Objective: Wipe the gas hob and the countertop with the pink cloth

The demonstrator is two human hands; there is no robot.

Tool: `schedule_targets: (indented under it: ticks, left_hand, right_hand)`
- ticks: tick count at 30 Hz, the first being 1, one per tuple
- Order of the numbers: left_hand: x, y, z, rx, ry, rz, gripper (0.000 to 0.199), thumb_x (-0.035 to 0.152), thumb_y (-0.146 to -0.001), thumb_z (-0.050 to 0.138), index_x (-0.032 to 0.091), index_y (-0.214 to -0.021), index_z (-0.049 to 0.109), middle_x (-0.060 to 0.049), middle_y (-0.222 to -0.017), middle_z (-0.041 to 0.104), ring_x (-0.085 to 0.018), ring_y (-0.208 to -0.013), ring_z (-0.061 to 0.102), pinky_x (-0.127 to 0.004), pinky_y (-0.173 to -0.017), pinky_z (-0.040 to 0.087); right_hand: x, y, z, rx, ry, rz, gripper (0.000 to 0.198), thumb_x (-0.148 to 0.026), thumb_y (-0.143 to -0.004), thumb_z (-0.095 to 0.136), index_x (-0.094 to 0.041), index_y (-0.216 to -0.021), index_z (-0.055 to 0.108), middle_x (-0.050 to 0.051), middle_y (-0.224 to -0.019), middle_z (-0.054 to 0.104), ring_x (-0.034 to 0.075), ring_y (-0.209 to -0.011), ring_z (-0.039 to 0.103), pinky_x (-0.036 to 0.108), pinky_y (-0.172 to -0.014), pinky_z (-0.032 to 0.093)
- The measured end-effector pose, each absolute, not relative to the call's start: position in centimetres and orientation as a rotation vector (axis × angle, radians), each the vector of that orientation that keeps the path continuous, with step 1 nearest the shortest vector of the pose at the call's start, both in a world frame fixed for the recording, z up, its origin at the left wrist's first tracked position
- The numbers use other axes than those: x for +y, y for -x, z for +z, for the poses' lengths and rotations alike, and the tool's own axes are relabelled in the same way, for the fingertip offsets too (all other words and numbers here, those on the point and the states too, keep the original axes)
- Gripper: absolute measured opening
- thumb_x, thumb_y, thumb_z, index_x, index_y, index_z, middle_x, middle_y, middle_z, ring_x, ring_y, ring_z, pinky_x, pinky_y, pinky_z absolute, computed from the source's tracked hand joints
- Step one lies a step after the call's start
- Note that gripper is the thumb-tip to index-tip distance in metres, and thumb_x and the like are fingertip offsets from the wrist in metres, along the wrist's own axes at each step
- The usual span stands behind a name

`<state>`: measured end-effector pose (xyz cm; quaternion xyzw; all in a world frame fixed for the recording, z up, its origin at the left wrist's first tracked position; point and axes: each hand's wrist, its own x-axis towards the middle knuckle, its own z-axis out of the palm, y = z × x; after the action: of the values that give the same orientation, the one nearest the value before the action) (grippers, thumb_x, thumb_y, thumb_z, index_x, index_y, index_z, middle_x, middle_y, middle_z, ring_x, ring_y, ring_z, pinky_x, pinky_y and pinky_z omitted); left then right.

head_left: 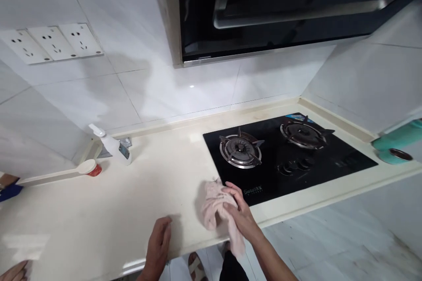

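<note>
My right hand (243, 216) grips a pale pink cloth (216, 204), which is bunched on the cream countertop beside the front left corner of the black gas cooktop (268, 180). One end of the cloth hangs down over the counter's front edge. To the left, my left hand (158, 246) is at that front edge with its fingers curled in and pressed together, and nothing shows in it. The cooktop's left burner (240, 149) is the nearer one to the cloth.
A white spray bottle (114, 147) and a red-and-white tub (89, 167) stand at the back left. Another person's hand (16, 271) enters at lower left. A black range hood (280, 13) overhangs the cooktop. A teal container (394, 156) sits at the far right.
</note>
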<state>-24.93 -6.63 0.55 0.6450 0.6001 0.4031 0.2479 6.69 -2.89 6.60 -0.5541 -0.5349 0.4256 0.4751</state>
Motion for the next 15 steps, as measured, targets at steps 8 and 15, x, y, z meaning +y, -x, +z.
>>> schedule_targets:
  ticks: [8,15]
  left_hand:
    - [-7.9,27.0,0.9,1.631,-2.018,1.045,0.026,0.036,-0.098,0.047,0.024,-0.101,0.07,-0.009,-0.106,0.071,-0.022,-0.1,0.068,-0.037,-0.086,0.059]
    - [-6.5,31.4,-0.4,1.968,-2.266,1.093,0.022,0.032,-0.095,0.052,0.023,-0.104,0.07,-0.009,-0.105,0.07,-0.023,-0.097,0.065,-0.039,-0.083,0.055]
  right_hand:
    - [-5.8,-13.2,1.4,-1.324,1.817,0.541,0.032,-0.039,-0.088,0.045,-0.026,-0.097,0.073,0.009,-0.129,0.056,0.031,-0.121,0.052,0.053,-0.1,0.046]
    - [-4.2,-7.9,3.2,-1.815,1.757,0.274,0.042,-0.05,-0.091,0.057,-0.034,-0.129,0.064,0.01,-0.147,0.042,0.035,-0.127,0.046,0.055,-0.1,0.045]
